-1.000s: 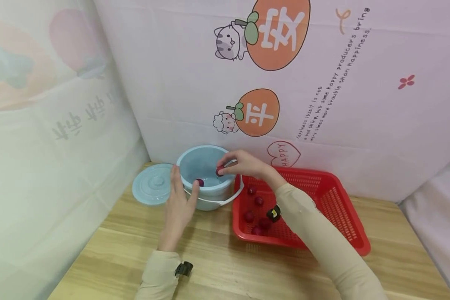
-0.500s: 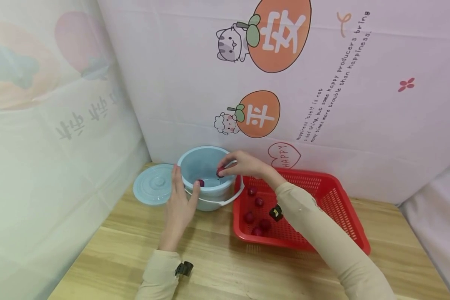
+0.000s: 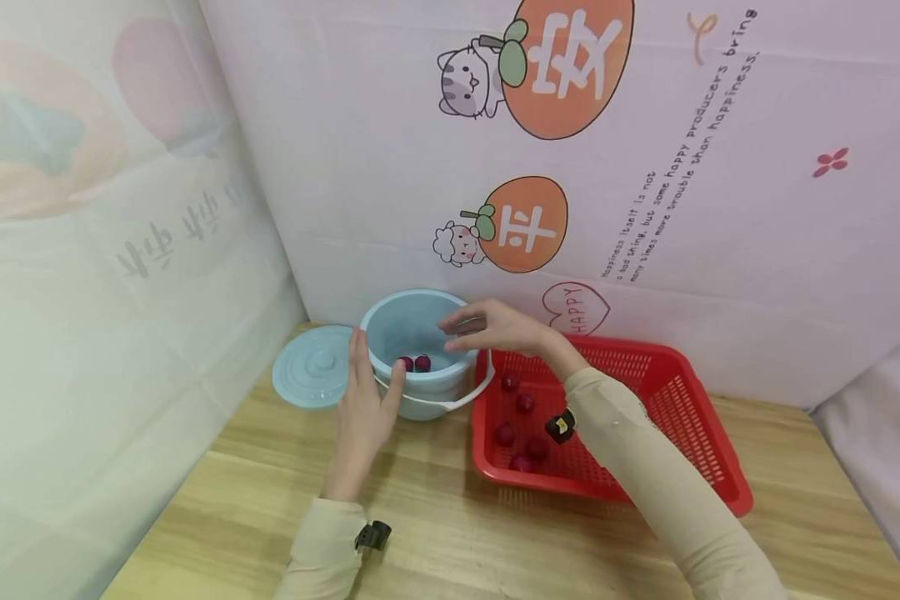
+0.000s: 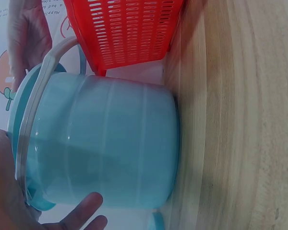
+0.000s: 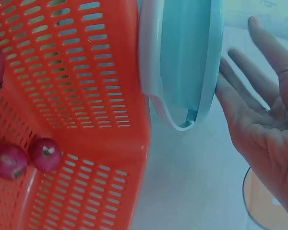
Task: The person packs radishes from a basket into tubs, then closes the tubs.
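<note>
A light blue bucket (image 3: 426, 385) with a white handle stands upright on the wooden table. Two small red onions (image 3: 422, 363) show together at its bottom. My left hand (image 3: 363, 425) rests against the bucket's left side near the rim, fingers straight and thumb spread toward the front. Seen from the left wrist, its fingers (image 4: 81, 211) lie along the blue wall. My right hand (image 3: 501, 327) hovers over the right part of the bucket's mouth, holding nothing. From the right wrist, that hand (image 5: 264, 105) shows its fingers spread apart beside the rim.
Right of the bucket, close by, sits a red slotted basket (image 3: 663, 354) with several more red onions (image 5: 9, 160) in its left part. A blue lid (image 3: 307, 367) lies left of the bucket. Printed cloth walls (image 3: 345, 167) rise behind and at the sides.
My right hand has let go of the onion it pinched, and its fingers have parted. That onion now lies beside the other in the bucket. The left hand stays at the rim.
</note>
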Tool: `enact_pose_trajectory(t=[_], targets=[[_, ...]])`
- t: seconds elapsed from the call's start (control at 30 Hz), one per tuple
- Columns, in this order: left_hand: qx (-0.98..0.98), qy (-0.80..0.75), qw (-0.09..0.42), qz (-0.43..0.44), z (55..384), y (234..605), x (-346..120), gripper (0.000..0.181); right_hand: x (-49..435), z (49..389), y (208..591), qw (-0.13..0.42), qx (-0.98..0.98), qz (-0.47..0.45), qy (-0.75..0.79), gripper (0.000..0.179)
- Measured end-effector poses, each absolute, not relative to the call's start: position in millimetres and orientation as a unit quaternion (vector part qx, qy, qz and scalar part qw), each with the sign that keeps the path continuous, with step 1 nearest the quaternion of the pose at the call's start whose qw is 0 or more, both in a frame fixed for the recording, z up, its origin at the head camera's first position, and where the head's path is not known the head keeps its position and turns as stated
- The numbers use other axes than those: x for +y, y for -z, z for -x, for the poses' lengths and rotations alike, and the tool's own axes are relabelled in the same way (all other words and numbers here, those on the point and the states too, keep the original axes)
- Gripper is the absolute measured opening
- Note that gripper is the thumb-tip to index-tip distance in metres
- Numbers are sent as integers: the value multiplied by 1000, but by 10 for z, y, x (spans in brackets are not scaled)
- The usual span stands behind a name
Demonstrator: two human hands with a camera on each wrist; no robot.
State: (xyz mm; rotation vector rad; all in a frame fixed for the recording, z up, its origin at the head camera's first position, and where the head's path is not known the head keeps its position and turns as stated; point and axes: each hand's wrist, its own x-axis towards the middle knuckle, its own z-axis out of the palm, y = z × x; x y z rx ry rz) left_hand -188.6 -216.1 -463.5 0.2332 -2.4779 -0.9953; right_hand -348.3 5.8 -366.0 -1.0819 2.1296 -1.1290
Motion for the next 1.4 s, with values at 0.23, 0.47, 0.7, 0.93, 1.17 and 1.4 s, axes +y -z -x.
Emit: enact_pose_trajectory(t=[0.23, 0.47, 0.7, 0.93, 1.17, 1.4], targets=[[-899, 365, 228, -83, 1905, 4656, -2161, 84, 110, 3549, 3831, 235, 764, 377, 467, 36], [-899, 360, 234, -82, 1939, 4636, -2149, 84, 121, 3572, 3915, 197, 747, 358, 524, 24], [-893, 380, 224, -90, 1866, 4651, -2170, 84, 127, 3568, 4058, 216, 704, 342, 583, 24], [-894, 379, 225, -83, 1914, 4642, -2152, 85, 185, 3612, 4082, 219, 694, 328, 603, 24], [-897, 375, 217, -86, 1944, 4652, -2090, 86, 302, 3596, 4094, 216, 696, 322, 604, 25], [-891, 379, 233, -92, 1908, 4644, -2107, 84, 479, 3552, 4108, 219, 693, 315, 610, 30]])
